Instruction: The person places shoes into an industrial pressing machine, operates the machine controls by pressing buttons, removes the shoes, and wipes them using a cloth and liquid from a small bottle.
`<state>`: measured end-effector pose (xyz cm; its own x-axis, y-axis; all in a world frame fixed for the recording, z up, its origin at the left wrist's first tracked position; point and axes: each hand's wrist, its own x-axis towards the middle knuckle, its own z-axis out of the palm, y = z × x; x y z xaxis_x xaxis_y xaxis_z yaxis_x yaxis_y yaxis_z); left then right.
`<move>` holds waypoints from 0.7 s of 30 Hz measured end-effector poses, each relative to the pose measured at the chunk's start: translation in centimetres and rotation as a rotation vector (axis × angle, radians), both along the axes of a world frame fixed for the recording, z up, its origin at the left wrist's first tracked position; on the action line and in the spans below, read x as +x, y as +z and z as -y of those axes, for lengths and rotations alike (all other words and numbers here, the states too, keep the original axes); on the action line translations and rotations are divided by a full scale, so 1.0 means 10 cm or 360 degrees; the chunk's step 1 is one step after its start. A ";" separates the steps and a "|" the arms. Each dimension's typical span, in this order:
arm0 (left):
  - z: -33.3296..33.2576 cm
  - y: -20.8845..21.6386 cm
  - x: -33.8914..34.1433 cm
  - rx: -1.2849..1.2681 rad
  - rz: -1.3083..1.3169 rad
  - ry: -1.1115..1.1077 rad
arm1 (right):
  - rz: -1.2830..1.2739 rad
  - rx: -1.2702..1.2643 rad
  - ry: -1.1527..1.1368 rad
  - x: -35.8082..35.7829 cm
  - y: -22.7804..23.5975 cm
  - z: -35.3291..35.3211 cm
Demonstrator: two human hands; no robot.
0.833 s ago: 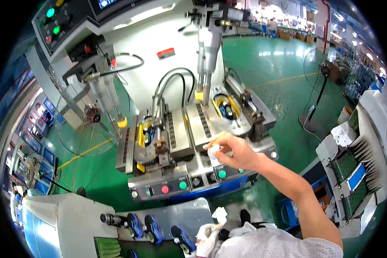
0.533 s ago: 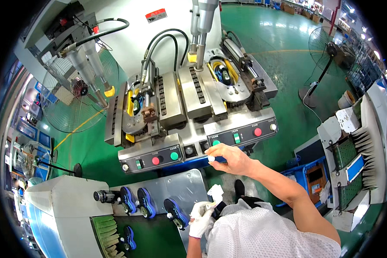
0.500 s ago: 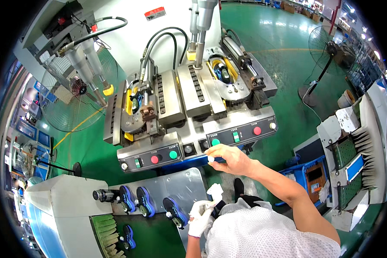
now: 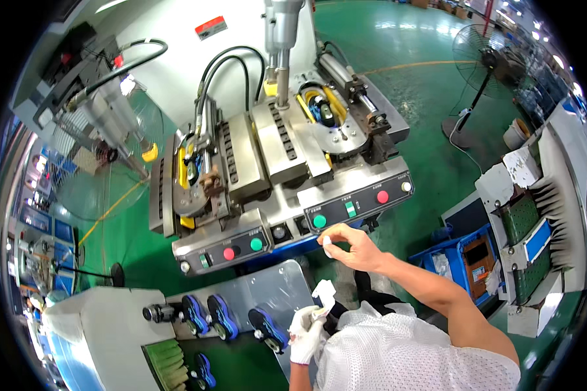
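My left hand (image 4: 306, 337), in a white knit glove, is at the lower middle close to my body. Its fingers are closed around a crumpled white cloth (image 4: 324, 292), which sticks up above them; whether this is a glove cannot be made out. My bare right hand (image 4: 355, 247) is raised in front of the machine's control panel (image 4: 360, 200), apart from its buttons. Thumb and index finger pinch a small white piece (image 4: 327, 242) too small to name. Left of my gloved hand, blue and black shoes (image 4: 222, 317) lie on and beside a grey metal table (image 4: 267, 285).
Ahead stands a two-station press (image 4: 246, 153) with a shoe (image 4: 321, 111) in its right station. To the right are a blue crate (image 4: 442, 251) and a conveyor opening with bristle strips (image 4: 554, 221). Green bristles (image 4: 165, 365) hang at lower left. A fan (image 4: 489, 58) stands far right.
The view has shifted, so the press sits further left in the picture. My right hand stays raised with the small white piece, and the left still grips the white cloth.
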<state>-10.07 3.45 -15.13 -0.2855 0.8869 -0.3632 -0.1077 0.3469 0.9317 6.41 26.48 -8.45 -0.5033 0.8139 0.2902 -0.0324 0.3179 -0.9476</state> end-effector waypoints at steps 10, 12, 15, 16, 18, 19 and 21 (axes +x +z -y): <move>-0.89 0.49 0.09 0.0274 0.0208 0.0136 | -0.0356 -0.0756 -0.0267 0.51 0.28 -0.97; -0.99 0.46 0.00 0.0269 0.0227 0.0275 | -0.0408 -0.0702 -0.0276 0.40 0.25 -1.26; -1.22 0.13 -0.01 0.0087 0.0113 0.0373 | -0.0357 -0.0665 -0.0386 0.54 0.28 -1.52; -1.26 0.00 -0.04 -0.0043 0.0072 0.0367 | -0.0363 -0.0612 -0.0396 0.64 0.23 -1.58; -0.99 -0.43 -0.05 -0.0250 -0.0237 0.0622 | -0.0332 -0.0661 -0.0310 0.73 0.14 -1.59; -0.67 -0.91 -0.14 -0.0346 -0.0354 0.0805 | -0.0350 -0.0704 -0.0243 0.68 0.10 -1.58; -0.30 -1.27 -0.17 -0.0498 -0.0228 0.1011 | -0.0297 -0.0823 -0.0171 0.69 -0.01 -1.57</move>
